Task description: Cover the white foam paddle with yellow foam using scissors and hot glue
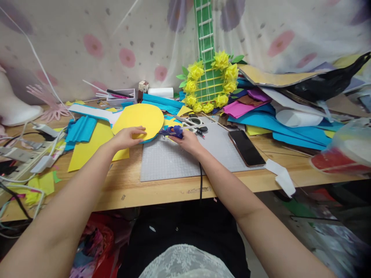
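Lace cloth lies nearest, while over the desk the left hand pinches a yellow card by its near edge, and just rightward the right hand grasps a blue glue gun crosswise, nose toward the card

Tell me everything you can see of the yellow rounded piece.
The yellow rounded piece looks like smooth flat card with blue edging along its near rim. It sits partly over the far left of the grey cutting mat. The left hand holds its near edge. The blue tool in the right hand points toward its right edge; whether they touch is unclear.
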The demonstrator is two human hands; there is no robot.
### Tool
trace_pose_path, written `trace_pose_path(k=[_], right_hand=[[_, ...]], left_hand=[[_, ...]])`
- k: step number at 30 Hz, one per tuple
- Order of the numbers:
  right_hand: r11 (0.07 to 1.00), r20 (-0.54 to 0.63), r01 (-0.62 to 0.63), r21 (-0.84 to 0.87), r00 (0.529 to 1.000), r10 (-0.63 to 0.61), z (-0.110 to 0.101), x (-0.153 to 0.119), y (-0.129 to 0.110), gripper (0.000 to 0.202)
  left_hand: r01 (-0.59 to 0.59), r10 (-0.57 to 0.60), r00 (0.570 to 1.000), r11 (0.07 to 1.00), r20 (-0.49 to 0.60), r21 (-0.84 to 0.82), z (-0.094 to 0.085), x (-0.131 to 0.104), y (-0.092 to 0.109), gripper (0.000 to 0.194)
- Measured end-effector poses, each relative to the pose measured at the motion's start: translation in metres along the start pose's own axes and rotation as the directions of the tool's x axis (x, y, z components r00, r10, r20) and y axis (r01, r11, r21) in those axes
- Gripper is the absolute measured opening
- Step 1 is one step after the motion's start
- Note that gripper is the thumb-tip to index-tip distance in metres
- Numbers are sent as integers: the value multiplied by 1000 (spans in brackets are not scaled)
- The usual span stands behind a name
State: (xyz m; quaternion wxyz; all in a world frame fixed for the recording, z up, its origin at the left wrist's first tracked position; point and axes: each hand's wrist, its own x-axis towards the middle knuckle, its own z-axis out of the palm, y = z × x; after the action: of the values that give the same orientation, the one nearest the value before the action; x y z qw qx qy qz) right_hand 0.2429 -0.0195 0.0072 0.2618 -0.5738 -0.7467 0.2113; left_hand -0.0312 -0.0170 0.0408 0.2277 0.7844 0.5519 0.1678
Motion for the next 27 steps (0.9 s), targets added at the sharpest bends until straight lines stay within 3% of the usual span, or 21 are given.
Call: trace_pose_path(k=[21, 27], right_hand=[[998, -39, -9, 61, 999, 12, -1, 3, 6, 47], [996, 7, 5, 83, 1000, -5, -2, -1, 2, 45]], left_hand=[[8, -8, 1000, 1000, 0, 4, 0, 0, 2, 65], [19, -19, 1000, 1000, 2, 13, 1, 0, 1, 66]])
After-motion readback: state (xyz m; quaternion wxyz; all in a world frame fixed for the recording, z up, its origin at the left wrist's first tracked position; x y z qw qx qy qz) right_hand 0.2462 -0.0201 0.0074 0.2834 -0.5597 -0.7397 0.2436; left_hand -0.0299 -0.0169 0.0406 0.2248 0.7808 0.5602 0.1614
